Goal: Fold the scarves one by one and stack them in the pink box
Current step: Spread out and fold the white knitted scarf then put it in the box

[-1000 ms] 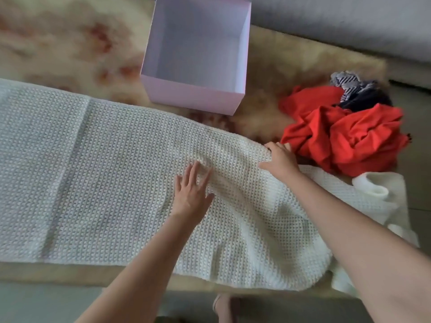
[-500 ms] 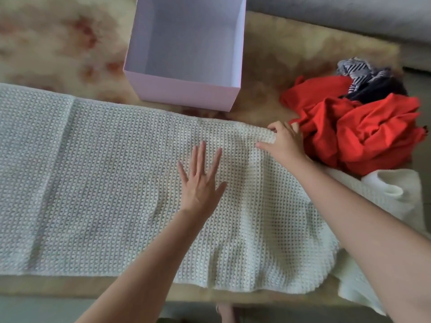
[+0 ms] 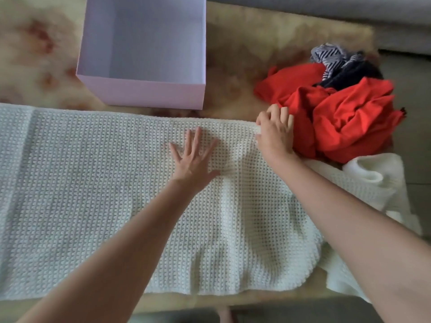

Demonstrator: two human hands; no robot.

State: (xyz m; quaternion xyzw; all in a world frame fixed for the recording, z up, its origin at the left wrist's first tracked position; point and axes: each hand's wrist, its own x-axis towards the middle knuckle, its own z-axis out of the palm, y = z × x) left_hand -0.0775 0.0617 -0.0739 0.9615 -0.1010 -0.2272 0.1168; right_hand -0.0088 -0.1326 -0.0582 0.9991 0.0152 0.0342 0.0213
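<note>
A white knitted scarf lies spread flat across the table, its right end bunched and hanging off the edge. My left hand rests palm down on it with fingers spread. My right hand pinches the scarf's far edge near its right side. The pink box stands empty just behind the scarf. To the right lies a crumpled red scarf with a dark blue and striped scarf on top of it.
A tan, fluffy cover with reddish blotches lies under everything. A grey sofa edge runs along the back right. The table's front edge is near me, with floor below.
My left hand has slid up and to the right over the scarf and flattened out. My right hand has curled its fingers onto the scarf's far edge.
</note>
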